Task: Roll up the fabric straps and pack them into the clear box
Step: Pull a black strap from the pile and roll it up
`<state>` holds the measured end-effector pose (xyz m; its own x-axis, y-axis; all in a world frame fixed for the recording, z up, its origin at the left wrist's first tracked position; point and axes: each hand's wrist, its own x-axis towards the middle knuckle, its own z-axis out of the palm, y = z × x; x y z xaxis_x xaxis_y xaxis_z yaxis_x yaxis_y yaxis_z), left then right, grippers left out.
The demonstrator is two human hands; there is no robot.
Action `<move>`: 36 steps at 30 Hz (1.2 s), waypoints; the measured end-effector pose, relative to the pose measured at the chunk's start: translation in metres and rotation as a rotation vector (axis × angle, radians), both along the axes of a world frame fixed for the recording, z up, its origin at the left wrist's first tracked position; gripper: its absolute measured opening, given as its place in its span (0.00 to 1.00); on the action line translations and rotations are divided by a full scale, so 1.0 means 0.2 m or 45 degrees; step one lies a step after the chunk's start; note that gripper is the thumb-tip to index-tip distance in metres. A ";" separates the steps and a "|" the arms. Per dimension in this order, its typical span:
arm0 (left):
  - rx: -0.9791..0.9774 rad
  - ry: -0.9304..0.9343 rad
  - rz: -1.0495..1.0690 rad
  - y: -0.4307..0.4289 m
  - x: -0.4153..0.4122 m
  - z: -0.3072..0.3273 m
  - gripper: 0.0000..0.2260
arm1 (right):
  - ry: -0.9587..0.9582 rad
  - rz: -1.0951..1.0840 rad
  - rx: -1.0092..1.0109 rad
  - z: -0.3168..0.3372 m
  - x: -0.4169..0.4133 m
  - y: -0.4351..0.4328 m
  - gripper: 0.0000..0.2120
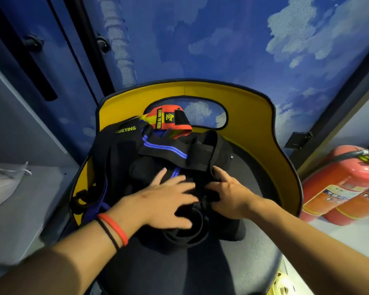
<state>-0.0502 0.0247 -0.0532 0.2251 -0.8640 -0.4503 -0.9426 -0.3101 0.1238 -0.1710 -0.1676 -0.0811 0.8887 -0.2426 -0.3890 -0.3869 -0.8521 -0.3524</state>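
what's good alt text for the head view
Two bare hands work a pile of black fabric straps with blue stripes on a yellow-backed chair: the left hand lies spread on it, the right hand pinches a black fold. Red fire extinguishers lie at right.

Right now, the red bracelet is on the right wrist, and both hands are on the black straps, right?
No. The head view shows the red bracelet on the left wrist. The left hand and right hand are both on the black straps.
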 end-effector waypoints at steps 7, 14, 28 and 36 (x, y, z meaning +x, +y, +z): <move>0.295 -0.351 0.148 0.13 0.17 -0.02 0.14 | 0.259 -0.204 -0.343 0.03 -0.03 -0.07 0.32; 0.280 -0.309 0.225 0.15 0.20 0.01 0.13 | 0.098 -0.173 -0.449 0.03 -0.02 -0.04 0.29; -0.135 -0.126 0.238 0.14 0.13 0.10 0.09 | -0.321 -0.272 -0.405 0.00 0.26 0.03 0.56; -0.337 -0.533 0.454 0.19 0.31 0.13 0.34 | -0.451 -0.241 -0.101 0.16 0.14 0.00 0.09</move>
<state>0.0114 0.0629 -0.0281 0.6328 -0.7733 -0.0412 -0.7715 -0.6250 -0.1191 -0.1437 -0.1675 -0.0497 0.9011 -0.4317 -0.0403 -0.4059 -0.8074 -0.4281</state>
